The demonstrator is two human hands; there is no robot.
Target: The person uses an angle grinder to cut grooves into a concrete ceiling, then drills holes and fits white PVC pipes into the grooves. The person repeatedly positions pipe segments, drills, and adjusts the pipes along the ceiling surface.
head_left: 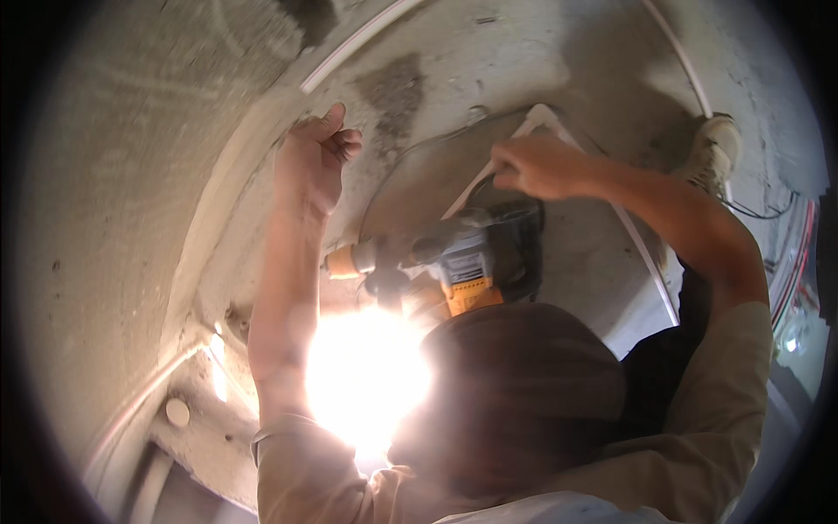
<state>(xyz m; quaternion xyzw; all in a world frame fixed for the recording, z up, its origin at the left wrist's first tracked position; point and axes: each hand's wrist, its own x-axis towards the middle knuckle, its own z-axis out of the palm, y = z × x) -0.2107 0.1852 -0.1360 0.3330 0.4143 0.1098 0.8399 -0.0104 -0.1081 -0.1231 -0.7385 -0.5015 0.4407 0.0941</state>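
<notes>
My left hand is raised at the upper left, close to the concrete wall. Its fingers are curled in with the thumb against them; anything pinched there is too small to make out. Further right, my right hand is closed and slightly blurred, in front of a bent white strip. Whether it grips the strip or something thinner is hidden by the fingers. Below and between the hands is a yellow, grey and black power drill with an orange-tan front end, apart from both hands.
A dark cap covers the lower middle, beside a glaring light. A pale boot stands at the right, near dark cables. White strips, including one strip, run along the stained concrete. The curved wall bounds the left.
</notes>
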